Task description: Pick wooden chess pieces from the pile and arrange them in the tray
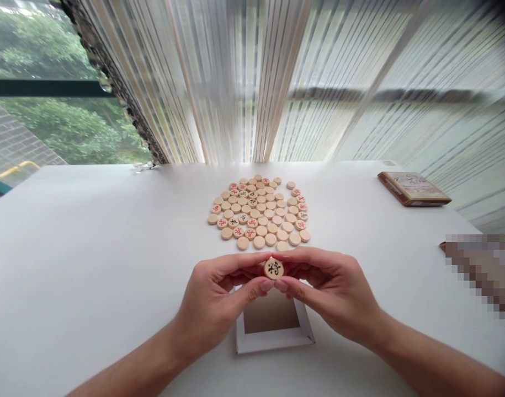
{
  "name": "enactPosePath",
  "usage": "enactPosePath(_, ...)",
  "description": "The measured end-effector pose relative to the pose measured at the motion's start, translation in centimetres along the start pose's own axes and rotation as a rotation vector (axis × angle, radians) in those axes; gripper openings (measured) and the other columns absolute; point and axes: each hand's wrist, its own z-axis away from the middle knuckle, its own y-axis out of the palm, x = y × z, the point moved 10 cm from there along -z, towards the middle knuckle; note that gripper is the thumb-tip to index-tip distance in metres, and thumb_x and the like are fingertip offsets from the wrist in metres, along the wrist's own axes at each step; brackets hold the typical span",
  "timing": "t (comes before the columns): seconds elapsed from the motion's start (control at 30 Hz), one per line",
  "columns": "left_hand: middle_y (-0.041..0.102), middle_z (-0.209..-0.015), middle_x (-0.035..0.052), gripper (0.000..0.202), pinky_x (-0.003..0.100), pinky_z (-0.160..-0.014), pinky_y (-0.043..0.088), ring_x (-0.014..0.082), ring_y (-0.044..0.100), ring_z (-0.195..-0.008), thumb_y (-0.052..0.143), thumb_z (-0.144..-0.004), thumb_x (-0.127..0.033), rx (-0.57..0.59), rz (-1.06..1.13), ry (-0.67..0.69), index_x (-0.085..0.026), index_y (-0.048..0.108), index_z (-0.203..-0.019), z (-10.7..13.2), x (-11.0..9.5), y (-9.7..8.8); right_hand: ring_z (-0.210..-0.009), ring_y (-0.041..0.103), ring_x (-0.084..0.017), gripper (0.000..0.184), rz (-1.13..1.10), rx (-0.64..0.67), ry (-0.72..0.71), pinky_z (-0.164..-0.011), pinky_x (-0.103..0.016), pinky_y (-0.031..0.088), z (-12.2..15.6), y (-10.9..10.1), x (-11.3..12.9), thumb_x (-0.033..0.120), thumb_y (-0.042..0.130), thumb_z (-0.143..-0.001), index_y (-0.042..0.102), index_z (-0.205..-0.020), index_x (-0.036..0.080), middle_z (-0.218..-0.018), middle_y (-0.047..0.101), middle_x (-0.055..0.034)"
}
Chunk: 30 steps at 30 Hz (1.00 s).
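Note:
Both hands pinch one round wooden chess piece (274,268) with a black character on its face, held upright above the table. My left hand (219,303) grips it from the left with thumb and fingers closed. My right hand (330,292) grips it from the right the same way. Just beyond lies a cluster of several flat wooden chess pieces (260,212), some marked in red, some in black, some blank side up. Under my hands sits a small open white box (272,325).
The white table (90,248) runs to a window with striped sheer curtains. A brown box (413,188) lies at the far right. A blurred-out object (484,270) sits at the right edge.

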Motion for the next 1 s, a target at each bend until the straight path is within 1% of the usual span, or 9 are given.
enactPosePath(0.13,0.085,-0.107,0.0054,0.028,0.022,-0.085,0.068,0.0186,0.083,-0.092,0.085,-0.086,-0.015,0.008,-0.034,0.022,-0.021,0.085,-0.113,-0.1,-0.2,0.0,-0.066,0.074,-0.016,0.026,-0.035,0.01,0.044,-0.061,-0.025,0.065,-0.1,0.1,-0.1,0.023,0.089,-0.083,0.085,-0.109,0.019,-0.082,0.081,-0.006)
enactPosePath(0.2,0.086,-0.102,0.0054,0.025,0.021,-0.083,0.068,0.018,0.082,-0.089,0.085,-0.086,-0.016,0.008,-0.057,0.037,-0.02,0.085,-0.111,-0.2,-0.4,0.0,-0.061,0.072,-0.015,0.023,-0.028,0.022,0.046,-0.058,-0.023,0.063,-0.2,0.2,0.0,0.024,0.088,-0.084,0.086,-0.106,0.018,-0.078,0.08,-0.006)
enactPosePath(0.37,0.083,-0.085,0.003,0.01,0.013,-0.071,0.063,0.0122,0.078,-0.077,0.085,-0.087,-0.017,0.009,-0.124,0.07,-0.018,0.087,-0.096,-0.3,-1.0,0.0,-0.052,0.067,-0.011,0.011,-0.048,0.046,0.088,-0.051,-0.017,0.058,-0.3,0.5,-0.3,0.029,0.086,-0.086,0.087,-0.087,0.018,-0.063,0.076,-0.0035)
enactPosePath(0.43,0.084,-0.085,0.0025,0.015,0.013,-0.071,0.064,0.012,0.079,-0.075,0.085,-0.086,-0.016,0.009,-0.082,0.034,-0.019,0.086,-0.1,-0.2,-0.5,0.1,-0.051,0.067,-0.01,0.015,-0.068,0.054,0.14,-0.051,-0.016,0.058,-0.3,0.7,-0.7,0.032,0.086,-0.086,0.086,-0.082,0.017,-0.061,0.075,-0.0034)
enactPosePath(0.57,0.086,-0.091,0.0016,0.035,0.017,-0.08,0.067,0.0138,0.082,-0.082,0.085,-0.083,-0.009,0.047,0.014,0.035,-0.021,0.083,-0.116,0.0,-0.3,0.5,-0.05,0.066,-0.01,0.023,-0.157,0.088,0.259,-0.05,-0.016,0.057,-0.2,1.2,-1.6,0.037,0.088,-0.085,0.083,-0.077,0.015,-0.061,0.073,-0.0029)
enactPosePath(0.67,0.086,-0.095,0.0029,0.036,0.019,-0.082,0.067,0.015,0.082,-0.085,0.085,-0.083,-0.006,0.08,0.008,0.06,-0.019,0.083,-0.116,0.0,-0.5,0.9,-0.047,0.063,-0.009,0.028,-0.218,0.122,0.31,-0.047,-0.016,0.056,-0.1,1.8,-1.7,0.039,0.088,-0.084,0.08,-0.074,0.014,-0.058,0.07,-0.0015)
enactPosePath(0.77,0.086,-0.097,0.0045,0.033,0.02,-0.082,0.068,0.016,0.082,-0.085,0.083,-0.085,-0.007,0.09,-0.046,0.076,-0.018,0.083,-0.116,0.0,-0.7,0.9,-0.046,0.061,-0.009,0.027,-0.235,0.131,0.365,-0.044,-0.016,0.054,0.0,2.2,-2.0,0.037,0.093,-0.079,0.079,-0.082,0.014,-0.062,0.071,-0.001)
enactPosePath(0.87,0.086,-0.1,0.0041,0.034,0.018,-0.081,0.067,0.0145,0.082,-0.083,0.08,-0.087,-0.006,0.105,-0.141,0.145,-0.02,0.083,-0.118,0.1,-1.3,1.1,-0.046,0.059,-0.009,0.035,-0.226,0.117,0.43,-0.041,-0.016,0.05,0.3,2.2,-2.6,0.032,0.098,-0.07,0.077,-0.09,0.014,-0.064,0.07,0.0004)
enactPosePath(1.0,0.086,-0.096,0.0013,0.04,0.014,-0.078,0.064,0.0112,0.08,-0.081,0.079,-0.085,0.0,0.105,-0.301,0.308,-0.021,0.082,-0.119,0.4,-2.7,1.6,-0.042,0.053,-0.006,0.037,-0.202,0.128,0.469,-0.039,-0.013,0.043,0.7,2.2,-2.9,0.03,0.1,-0.067,0.07,-0.082,0.014,-0.056,0.063,0.0043)
